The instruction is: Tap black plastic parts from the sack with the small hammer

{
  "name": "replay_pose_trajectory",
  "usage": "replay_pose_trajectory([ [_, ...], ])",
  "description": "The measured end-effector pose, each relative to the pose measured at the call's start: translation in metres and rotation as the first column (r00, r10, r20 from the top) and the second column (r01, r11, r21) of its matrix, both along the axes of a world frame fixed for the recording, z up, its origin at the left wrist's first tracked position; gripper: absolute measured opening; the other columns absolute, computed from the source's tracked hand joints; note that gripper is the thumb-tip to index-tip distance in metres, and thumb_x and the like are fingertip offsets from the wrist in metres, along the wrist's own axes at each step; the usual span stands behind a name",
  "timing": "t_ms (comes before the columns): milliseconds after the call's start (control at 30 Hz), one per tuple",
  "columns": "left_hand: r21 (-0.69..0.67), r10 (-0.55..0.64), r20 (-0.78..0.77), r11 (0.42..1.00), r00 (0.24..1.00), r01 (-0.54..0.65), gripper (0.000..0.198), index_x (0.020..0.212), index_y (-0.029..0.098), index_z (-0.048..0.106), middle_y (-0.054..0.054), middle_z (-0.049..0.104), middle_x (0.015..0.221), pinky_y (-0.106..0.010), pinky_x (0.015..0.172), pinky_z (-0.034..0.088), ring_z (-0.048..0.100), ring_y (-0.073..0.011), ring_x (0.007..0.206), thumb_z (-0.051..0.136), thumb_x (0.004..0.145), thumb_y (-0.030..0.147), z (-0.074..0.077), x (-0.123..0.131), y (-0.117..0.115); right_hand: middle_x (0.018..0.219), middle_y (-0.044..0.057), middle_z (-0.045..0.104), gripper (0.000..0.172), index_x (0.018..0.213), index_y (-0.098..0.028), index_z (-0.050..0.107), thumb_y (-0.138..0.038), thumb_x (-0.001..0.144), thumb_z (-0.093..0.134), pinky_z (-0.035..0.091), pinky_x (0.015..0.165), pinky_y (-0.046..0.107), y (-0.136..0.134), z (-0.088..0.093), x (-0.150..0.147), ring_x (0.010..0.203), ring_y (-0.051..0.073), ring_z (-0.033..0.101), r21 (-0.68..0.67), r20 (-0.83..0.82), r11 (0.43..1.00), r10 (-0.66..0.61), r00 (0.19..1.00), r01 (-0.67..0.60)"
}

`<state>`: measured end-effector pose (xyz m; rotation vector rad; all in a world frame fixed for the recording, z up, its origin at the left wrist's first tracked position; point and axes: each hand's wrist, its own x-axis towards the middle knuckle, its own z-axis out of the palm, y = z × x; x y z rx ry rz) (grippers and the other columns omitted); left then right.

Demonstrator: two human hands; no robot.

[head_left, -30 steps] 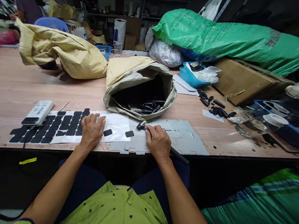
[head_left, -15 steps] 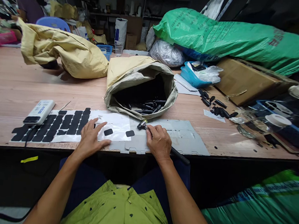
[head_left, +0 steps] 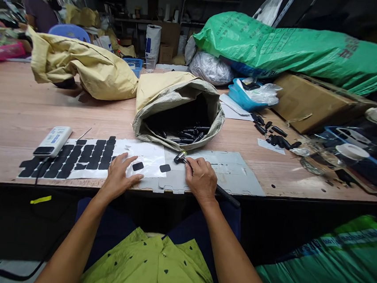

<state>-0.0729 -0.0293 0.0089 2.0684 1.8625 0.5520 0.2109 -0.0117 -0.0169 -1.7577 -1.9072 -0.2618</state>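
Note:
My right hand (head_left: pixel 201 178) is closed round a small hammer, gripped near its dark metal head (head_left: pixel 179 157). Its black handle (head_left: pixel 228 196) sticks out behind the hand past the table's front edge. My left hand (head_left: pixel 122 173) has its fingers apart over a white sheet (head_left: pixel 156 151) and holds nothing visible. Just right of those fingers lies one black rounded patch (head_left: pixel 138 166); another black patch (head_left: pixel 165 168) lies farther right, at the sheet's edge. Rows of similar patches (head_left: pixel 95 155) cover the sheet's left part. A grey board (head_left: pixel 235 177) lies under the right hand.
An open-mouthed sack (head_left: pixel 181 80) with black pieces inside stands directly behind the sheet. A white device (head_left: pixel 55 140) with a cable sits at left. Loose black parts (head_left: pixel 277 141), a blue basket (head_left: pixel 246 98) and a cardboard box (head_left: pixel 307 102) are at right. Far left, a person (head_left: pixel 39 9) is visible.
My left hand has shifted slightly right, closer to the single patch. My right hand and the hammer stay nearly in place. The whole view has moved a little.

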Motion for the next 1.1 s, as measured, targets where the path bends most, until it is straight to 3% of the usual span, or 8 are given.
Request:
replay_pose_trajectory([
  [267, -0.034, 0.024, -0.087, 0.999, 0.996, -0.027, 0.071, 0.133, 0.032, 0.057, -0.011, 0.035, 0.153, -0.06, 0.112, 0.027, 0.026, -0.0421, 0.143, 0.082, 0.067, 0.046, -0.003, 0.001, 0.007, 0.091, 0.005, 0.061, 0.023, 0.108, -0.023, 0.068, -0.028, 0.093, 0.051, 0.032, 0.072, 0.031, -0.001, 0.002, -0.001, 0.082, 0.019, 0.046, -0.001, 0.007, 1.0, 0.001, 1.0, -0.001],
  [500, 0.046, -0.028, 0.029, 0.999, 0.999, 0.027, 0.05, 0.125, 0.027, 0.064, -0.012, 0.044, 0.145, -0.055, 0.111, 0.033, 0.036, -0.0357, 0.139, 0.073, 0.079, 0.043, 0.006, 0.017, 0.016, 0.091, 0.004, 0.062, 0.024, 0.109, -0.023, 0.068, -0.028, 0.093, 0.052, 0.032, 0.073, 0.03, -0.001, 0.003, -0.001, 0.083, 0.019, 0.047, -0.017, 0.007, 1.0, -0.007, 1.0, 0.007],
  [633, 0.216, -0.129, 0.156, 0.972, 0.979, 0.093, 0.036, 0.119, 0.023, 0.066, -0.01, 0.055, 0.134, -0.045, 0.106, 0.043, 0.05, -0.0276, 0.126, 0.065, 0.087, 0.039, 0.028, 0.045, 0.043, 0.09, 0.004, 0.062, 0.023, 0.109, -0.023, 0.068, -0.027, 0.092, 0.053, 0.033, 0.073, 0.03, -0.001, 0.003, -0.001, 0.083, 0.019, 0.048, -0.002, 0.008, 1.0, -0.002, 1.0, 0.002],
  [767, 0.297, -0.149, 0.156, 0.95, 0.977, 0.097, 0.031, 0.118, 0.019, 0.067, -0.008, 0.064, 0.117, -0.037, 0.099, 0.049, 0.059, -0.022, 0.109, 0.059, 0.091, 0.031, 0.048, 0.072, 0.092, 0.089, 0.004, 0.061, 0.023, 0.109, -0.023, 0.068, -0.026, 0.092, 0.053, 0.033, 0.073, 0.03, -0.001, 0.002, -0.001, 0.082, 0.019, 0.047, 0.017, -0.007, 1.0, 0.005, 1.0, -0.005],
  [833, 0.263, -0.095, 0.079, 0.962, 0.992, 0.071, 0.031, 0.118, 0.019, 0.068, -0.008, 0.066, 0.115, -0.037, 0.098, 0.049, 0.061, -0.0223, 0.106, 0.057, 0.091, 0.029, 0.053, 0.08, 0.12, 0.089, 0.004, 0.061, 0.023, 0.109, -0.023, 0.068, -0.026, 0.092, 0.053, 0.033, 0.073, 0.03, -0.001, 0.002, -0.001, 0.082, 0.019, 0.047, 0.016, -0.011, 1.0, 0.006, 1.0, -0.006],
  [933, 0.074, -0.053, -0.143, 0.995, 0.988, 0.064, 0.034, 0.117, 0.023, 0.071, -0.008, 0.067, 0.118, -0.035, 0.095, 0.049, 0.06, -0.0248, 0.11, 0.056, 0.087, 0.019, 0.056, 0.086, 0.152, 0.089, 0.004, 0.061, 0.023, 0.108, -0.023, 0.068, -0.027, 0.092, 0.052, 0.033, 0.073, 0.03, -0.001, 0.003, -0.001, 0.083, 0.019, 0.047, 0.002, -0.013, 1.0, 0.01, 1.0, -0.01],
  [1000, -0.067, -0.08, -0.288, 0.996, 0.954, 0.063, 0.04, 0.115, 0.024, 0.072, -0.008, 0.068, 0.12, -0.034, 0.093, 0.05, 0.06, -0.0264, 0.113, 0.057, 0.081, 0.011, 0.057, 0.086, 0.165, 0.089, 0.004, 0.061, 0.022, 0.108, -0.024, 0.068, -0.027, 0.092, 0.052, 0.033, 0.073, 0.03, -0.001, 0.004, -0.001, 0.083, 0.019, 0.047, -0.007, -0.013, 1.0, 0.009, 1.0, -0.009],
  [1100, -0.138, -0.133, -0.391, 0.987, 0.911, 0.084, 0.046, 0.116, 0.026, 0.072, -0.007, 0.068, 0.122, -0.033, 0.092, 0.05, 0.061, -0.0266, 0.114, 0.056, 0.077, 0.007, 0.056, 0.082, 0.176, 0.09, 0.004, 0.061, 0.022, 0.108, -0.024, 0.068, -0.027, 0.092, 0.053, 0.032, 0.072, 0.03, -0.001, 0.004, -0.001, 0.083, 0.019, 0.048, -0.014, -0.017, 1.0, 0.005, 1.0, -0.005],
])
